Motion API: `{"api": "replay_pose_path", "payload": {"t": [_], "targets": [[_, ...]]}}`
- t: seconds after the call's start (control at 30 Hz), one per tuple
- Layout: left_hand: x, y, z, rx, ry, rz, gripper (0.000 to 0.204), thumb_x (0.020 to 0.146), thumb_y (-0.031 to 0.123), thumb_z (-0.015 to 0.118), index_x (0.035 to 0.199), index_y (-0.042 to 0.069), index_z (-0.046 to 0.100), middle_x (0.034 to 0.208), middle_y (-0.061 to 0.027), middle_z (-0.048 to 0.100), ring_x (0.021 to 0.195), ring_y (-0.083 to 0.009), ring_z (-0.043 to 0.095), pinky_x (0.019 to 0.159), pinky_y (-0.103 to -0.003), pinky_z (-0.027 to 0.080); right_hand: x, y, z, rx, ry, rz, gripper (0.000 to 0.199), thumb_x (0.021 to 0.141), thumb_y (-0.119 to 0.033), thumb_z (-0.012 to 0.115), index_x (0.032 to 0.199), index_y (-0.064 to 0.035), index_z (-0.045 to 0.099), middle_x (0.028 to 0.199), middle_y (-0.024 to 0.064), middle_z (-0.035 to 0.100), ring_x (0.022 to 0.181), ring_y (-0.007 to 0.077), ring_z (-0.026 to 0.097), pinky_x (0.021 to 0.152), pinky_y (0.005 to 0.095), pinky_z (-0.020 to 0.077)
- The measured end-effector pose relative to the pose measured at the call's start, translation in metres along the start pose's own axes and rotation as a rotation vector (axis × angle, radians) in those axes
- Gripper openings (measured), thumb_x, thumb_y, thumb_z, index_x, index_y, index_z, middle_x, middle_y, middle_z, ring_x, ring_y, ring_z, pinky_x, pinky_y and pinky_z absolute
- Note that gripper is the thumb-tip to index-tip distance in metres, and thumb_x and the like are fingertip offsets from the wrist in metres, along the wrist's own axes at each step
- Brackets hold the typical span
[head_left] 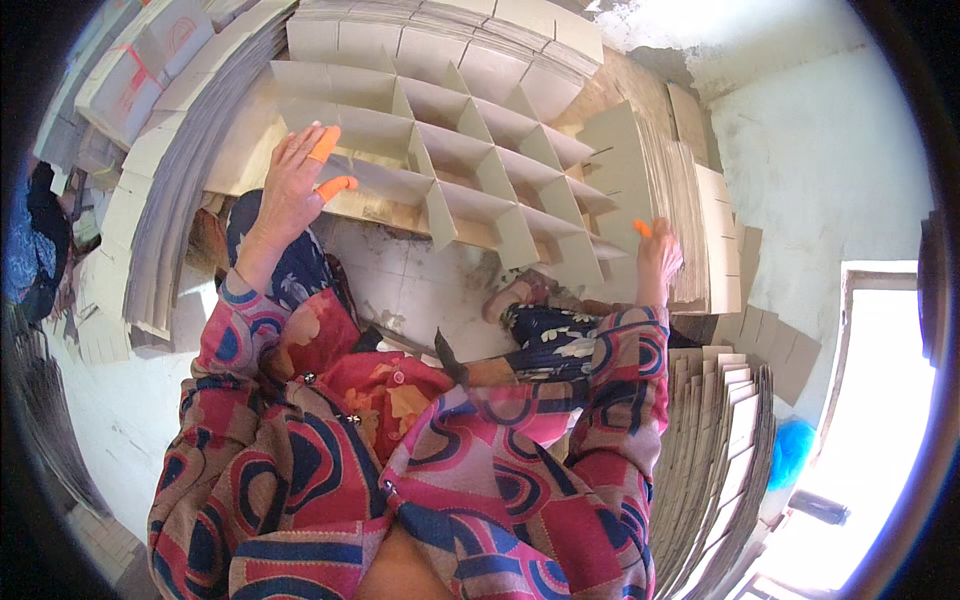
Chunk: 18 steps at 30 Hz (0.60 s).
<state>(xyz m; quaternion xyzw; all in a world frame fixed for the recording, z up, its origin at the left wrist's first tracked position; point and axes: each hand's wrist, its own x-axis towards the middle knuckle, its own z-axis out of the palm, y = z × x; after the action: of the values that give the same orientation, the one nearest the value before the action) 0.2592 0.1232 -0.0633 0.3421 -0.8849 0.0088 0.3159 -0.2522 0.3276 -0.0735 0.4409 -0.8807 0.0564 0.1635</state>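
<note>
Patterned jacket (310, 490) in pink, grey and navy, nearest the camera, fills the lower part of the view. At far left, a long stack of cardboard sheets (200, 150) runs beside the work area. Next comes the left hand (288, 188), raised near the left end of the divider grid, its thumb spread apart from the extended fingers; orange covers (324, 143) sheathe the thumb and one finger. At upper centre lies the cardboard divider grid (476, 206), its crossed panels forming open cells. To its right, the right hand (660, 258) is beside a stack of slotted sheets (655, 165), fingers bent; whether they grip a sheet cannot be told. Farther right, a blue object (792, 452) lies near the bright doorway (880, 400).
</note>
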Motion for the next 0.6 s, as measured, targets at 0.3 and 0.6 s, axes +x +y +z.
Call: {"api": "replay_pose_path", "payload": {"t": [0.3,0.6], "targets": [[-0.022,-0.011,0.014,0.038,0.164,-0.114,0.057,0.071,0.030,0.075,0.120,0.009,0.057,0.117,-0.0086,0.062,0.119,-0.0264,0.050,0.102,-0.051,0.030,0.022,-0.087,-0.097,0.474,0.471,0.086,0.015,0.084,-0.013,0.066,0.096,-0.0039,0.065,0.089,0.0108,0.069,0.073,0.0228,0.065,0.064,0.0356,0.0511],[-0.028,-0.022,0.030,-0.159,0.256,-0.160,0.035,0.070,0.009,0.075,0.104,0.008,0.066,0.103,-0.0047,0.066,0.101,-0.0249,0.056,0.094,-0.041,0.040,-0.003,-0.272,-0.141,0.959,-0.005,-0.395,0.019,0.082,-0.008,0.071,0.096,0.0028,0.063,0.099,0.0153,0.068,0.062,0.0099,0.054,0.058,0.0252,0.0475]]}}
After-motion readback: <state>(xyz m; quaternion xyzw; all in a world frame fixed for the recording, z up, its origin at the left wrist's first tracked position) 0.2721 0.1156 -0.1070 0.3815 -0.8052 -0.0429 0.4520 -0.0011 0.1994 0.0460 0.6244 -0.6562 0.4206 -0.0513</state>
